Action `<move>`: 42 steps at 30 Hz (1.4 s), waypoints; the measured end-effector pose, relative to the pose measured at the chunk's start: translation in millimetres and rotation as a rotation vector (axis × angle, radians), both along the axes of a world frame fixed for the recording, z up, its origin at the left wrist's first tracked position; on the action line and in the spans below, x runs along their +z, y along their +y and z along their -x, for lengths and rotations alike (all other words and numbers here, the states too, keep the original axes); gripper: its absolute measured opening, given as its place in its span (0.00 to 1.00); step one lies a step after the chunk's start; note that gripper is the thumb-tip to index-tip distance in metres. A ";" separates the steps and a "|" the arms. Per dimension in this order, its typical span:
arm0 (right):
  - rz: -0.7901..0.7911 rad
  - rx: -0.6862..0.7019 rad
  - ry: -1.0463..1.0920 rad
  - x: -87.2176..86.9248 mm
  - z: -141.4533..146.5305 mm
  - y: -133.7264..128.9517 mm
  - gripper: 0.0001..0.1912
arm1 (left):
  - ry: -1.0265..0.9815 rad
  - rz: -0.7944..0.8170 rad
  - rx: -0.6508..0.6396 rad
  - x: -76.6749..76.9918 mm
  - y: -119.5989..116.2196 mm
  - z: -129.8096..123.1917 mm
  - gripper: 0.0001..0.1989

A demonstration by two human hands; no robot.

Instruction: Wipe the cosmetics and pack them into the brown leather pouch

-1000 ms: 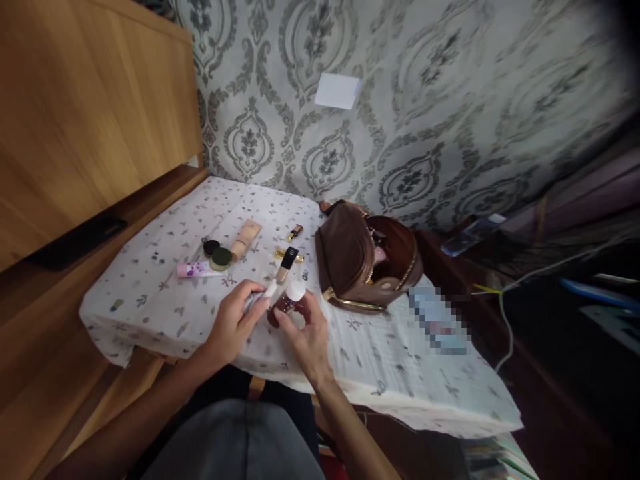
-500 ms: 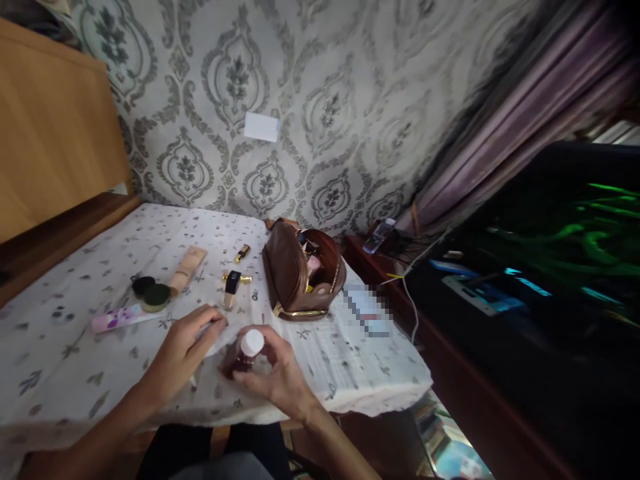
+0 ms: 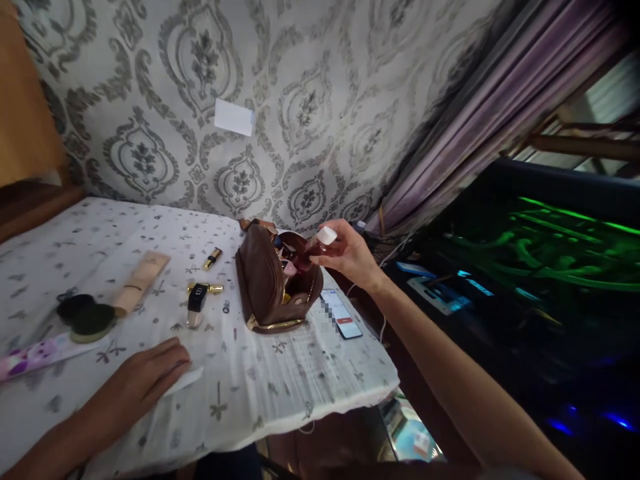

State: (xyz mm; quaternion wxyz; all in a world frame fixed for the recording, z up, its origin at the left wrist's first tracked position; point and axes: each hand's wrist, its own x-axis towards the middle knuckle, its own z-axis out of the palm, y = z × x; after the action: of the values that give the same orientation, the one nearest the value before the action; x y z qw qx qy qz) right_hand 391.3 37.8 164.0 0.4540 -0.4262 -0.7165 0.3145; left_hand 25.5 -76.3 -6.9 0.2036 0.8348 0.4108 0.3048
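Observation:
My right hand (image 3: pixel 350 257) grips a small bottle (image 3: pixel 313 250) with a white cap and dark reddish contents. The bottle is tilted at the open mouth of a brown makeup bag (image 3: pixel 263 280), its lower part reaching inside. Other items, one of them pink, show in the bag. My left hand (image 3: pixel 150 373) rests on the cloth with its fingers together, over a flat white piece (image 3: pixel 189 380) like a tissue. Ahead of it stand a foundation bottle (image 3: pixel 197 307) with a black cap and a gold tube (image 3: pixel 215 289).
A lipstick (image 3: pixel 213 258), a beige tube (image 3: pixel 143 280), a round dark compact (image 3: pixel 93 322) and a purple-patterned tube (image 3: pixel 43 353) lie on the left of the table. A phone (image 3: pixel 345 317) lies right of the bag. Farther right is a black computer case (image 3: pixel 565 267) with green light.
My right hand has lifted the bottle from the front of the table and carried it forward and right to the bag. My left hand stays low on the cloth. The view has turned right.

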 end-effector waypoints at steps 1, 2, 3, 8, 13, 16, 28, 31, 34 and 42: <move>0.001 0.012 -0.076 -0.6 -5.5 9.2 0.32 | 0.006 -0.024 -0.005 -3.1 1.5 0.9 0.17; -0.004 0.017 -0.163 -1.9 -10.4 16.2 0.31 | 0.010 -0.049 -0.017 -6.3 3.0 1.8 0.17; -0.016 0.015 -0.265 -3.5 -14.5 20.9 0.29 | 0.016 -0.068 -0.028 -10.0 4.4 3.0 0.17; -0.088 -0.022 -0.848 -9.0 -21.7 25.3 0.21 | 0.028 -0.167 -0.011 -35.4 11.6 13.5 0.15; -0.076 -0.025 -1.242 -14.0 -11.6 29.1 0.20 | 0.116 -0.118 -0.116 -44.0 17.1 21.8 0.14; -0.061 -0.021 -1.350 -16.2 -5.9 34.0 0.19 | 0.108 -0.114 -0.137 -38.3 16.0 19.4 0.15; 0.109 0.006 -1.569 -19.7 19.5 36.5 0.20 | 0.063 -0.102 -0.093 -48.7 14.4 20.3 0.15; 0.102 0.026 -1.629 -12.5 25.2 36.4 0.18 | 0.030 -0.126 -0.037 -50.5 9.4 15.8 0.15; 0.082 0.032 -1.629 -9.8 23.7 41.7 0.11 | 0.005 -0.135 -0.031 -48.6 8.3 14.7 0.17; 0.157 0.164 -1.484 -20.7 22.7 60.4 0.14 | 0.087 -0.134 -0.114 -44.8 14.4 22.2 0.13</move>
State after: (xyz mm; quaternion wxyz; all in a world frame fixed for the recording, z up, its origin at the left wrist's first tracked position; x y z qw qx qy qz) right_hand 368.5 98.3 143.3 -0.2047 -0.5026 -0.8395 0.0275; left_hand 3.3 -61.8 -51.7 0.1462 0.8812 0.3496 0.2827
